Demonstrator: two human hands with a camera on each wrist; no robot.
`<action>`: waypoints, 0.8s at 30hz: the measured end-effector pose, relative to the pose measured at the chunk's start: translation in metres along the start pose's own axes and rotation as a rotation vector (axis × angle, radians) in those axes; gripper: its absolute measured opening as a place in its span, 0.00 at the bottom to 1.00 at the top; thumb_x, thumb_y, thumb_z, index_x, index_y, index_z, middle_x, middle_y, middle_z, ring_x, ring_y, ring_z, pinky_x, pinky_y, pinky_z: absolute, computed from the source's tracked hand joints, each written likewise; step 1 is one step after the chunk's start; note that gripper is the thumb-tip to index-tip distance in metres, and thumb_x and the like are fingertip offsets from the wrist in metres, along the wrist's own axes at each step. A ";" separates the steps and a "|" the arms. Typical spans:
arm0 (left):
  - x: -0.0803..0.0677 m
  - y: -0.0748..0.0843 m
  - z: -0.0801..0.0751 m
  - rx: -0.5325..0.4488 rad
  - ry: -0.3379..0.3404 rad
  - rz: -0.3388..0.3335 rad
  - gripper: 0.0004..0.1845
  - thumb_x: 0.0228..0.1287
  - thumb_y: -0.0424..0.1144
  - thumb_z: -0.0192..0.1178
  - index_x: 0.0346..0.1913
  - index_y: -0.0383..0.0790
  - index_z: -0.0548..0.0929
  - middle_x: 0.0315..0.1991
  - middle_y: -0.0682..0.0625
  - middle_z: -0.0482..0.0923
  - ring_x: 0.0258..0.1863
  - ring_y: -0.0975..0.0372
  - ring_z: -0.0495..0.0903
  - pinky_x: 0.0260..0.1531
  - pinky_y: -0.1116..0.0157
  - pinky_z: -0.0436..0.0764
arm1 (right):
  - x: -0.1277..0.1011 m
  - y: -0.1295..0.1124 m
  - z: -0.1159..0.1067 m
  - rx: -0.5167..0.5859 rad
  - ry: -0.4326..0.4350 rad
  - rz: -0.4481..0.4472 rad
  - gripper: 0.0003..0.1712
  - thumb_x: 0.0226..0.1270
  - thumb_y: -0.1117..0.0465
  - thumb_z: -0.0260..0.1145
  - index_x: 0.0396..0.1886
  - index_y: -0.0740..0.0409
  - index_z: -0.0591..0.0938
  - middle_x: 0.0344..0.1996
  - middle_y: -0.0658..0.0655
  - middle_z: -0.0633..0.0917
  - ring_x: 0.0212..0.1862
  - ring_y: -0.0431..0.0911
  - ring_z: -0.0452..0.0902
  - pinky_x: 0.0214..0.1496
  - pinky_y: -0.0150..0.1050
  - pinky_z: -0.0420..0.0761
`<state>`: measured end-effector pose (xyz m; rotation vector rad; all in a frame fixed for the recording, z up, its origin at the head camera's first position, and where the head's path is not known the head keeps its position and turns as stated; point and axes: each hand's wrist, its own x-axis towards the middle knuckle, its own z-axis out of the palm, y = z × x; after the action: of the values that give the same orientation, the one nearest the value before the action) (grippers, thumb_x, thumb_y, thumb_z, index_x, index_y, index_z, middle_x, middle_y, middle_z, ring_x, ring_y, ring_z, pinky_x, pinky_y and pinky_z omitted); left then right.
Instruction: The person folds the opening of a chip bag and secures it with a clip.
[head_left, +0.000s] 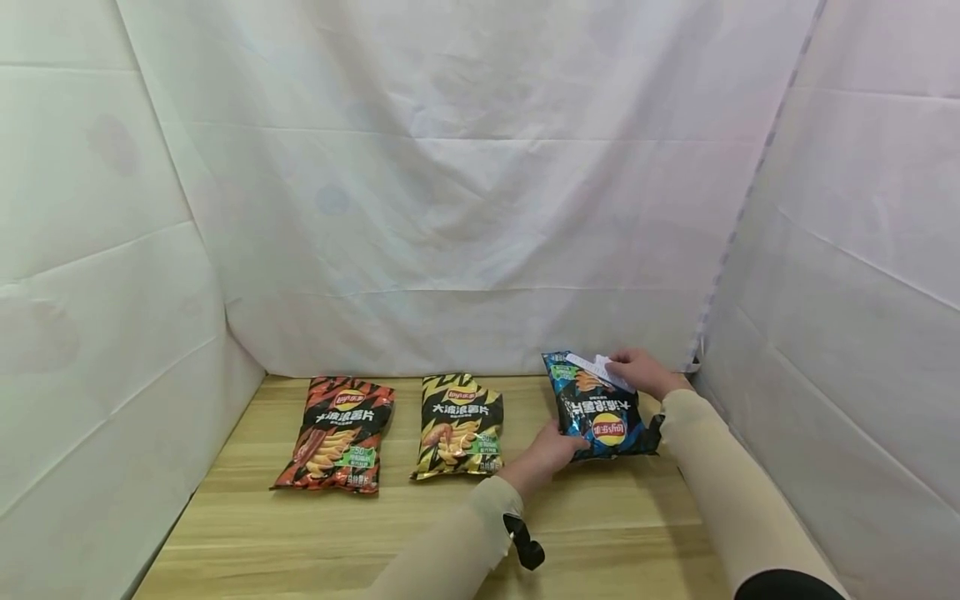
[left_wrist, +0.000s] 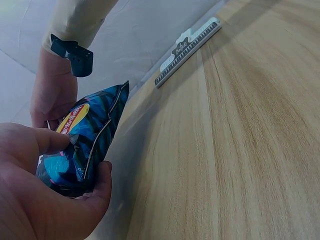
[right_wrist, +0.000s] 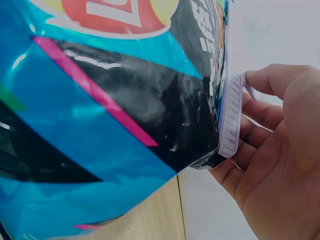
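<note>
L hand (head_left: 551, 450) nearest the wearer: thumb on top, fingers curled under the near bottom edge of the blue chip bag (head_left: 600, 408), pinching it; L wrist view shows the thumb over the bag face and the fingers cupped beneath. Forearm comes in low from the lower centre, sleeve to the wrist, black clip at the cuff. Bag sits at the R end of the wooden table (head_left: 585, 533), its near end apparently raised slightly off the wood. R hand (head_left: 637, 371) beyond it, at the bag's far top edge, fingers curled around a white sealing clip (head_left: 600, 368) that lies along that edge; R wrist view shows the fingertips behind the clip, its ribbed strip against the bag's end. R forearm runs along the R cloth wall. Progress, as I read it: clip is at the bag's top, but can't tell if it is fully closed or just held there; bag not yet let go by either hand. Further L, well apart: yellow chip bag (head_left: 459, 425) mid-table, red chip bag (head_left: 337, 433) L of it, both flat, no clip visible on either. White cloth backdrop (head_left: 465, 208) behind.
</note>
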<state>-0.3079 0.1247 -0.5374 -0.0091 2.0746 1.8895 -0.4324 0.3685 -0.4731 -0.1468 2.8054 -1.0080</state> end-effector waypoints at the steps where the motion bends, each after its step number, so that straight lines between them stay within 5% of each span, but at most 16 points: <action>1: 0.000 0.000 0.000 -0.003 -0.002 0.000 0.33 0.73 0.37 0.73 0.75 0.32 0.74 0.64 0.41 0.81 0.63 0.49 0.81 0.69 0.45 0.78 | 0.000 0.000 0.000 -0.001 -0.003 0.003 0.29 0.89 0.49 0.60 0.69 0.71 0.80 0.58 0.71 0.84 0.57 0.61 0.80 0.62 0.60 0.82; 24: -0.001 -0.008 0.005 0.072 -0.004 0.032 0.29 0.71 0.39 0.74 0.71 0.32 0.79 0.58 0.43 0.84 0.55 0.54 0.84 0.59 0.51 0.84 | 0.003 0.021 0.017 0.012 -0.018 0.061 0.28 0.88 0.49 0.60 0.68 0.70 0.81 0.57 0.70 0.85 0.56 0.61 0.81 0.61 0.59 0.82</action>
<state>-0.3045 0.1282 -0.5450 0.0449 2.1513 1.8302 -0.4327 0.3738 -0.5002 -0.0679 2.7689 -1.0044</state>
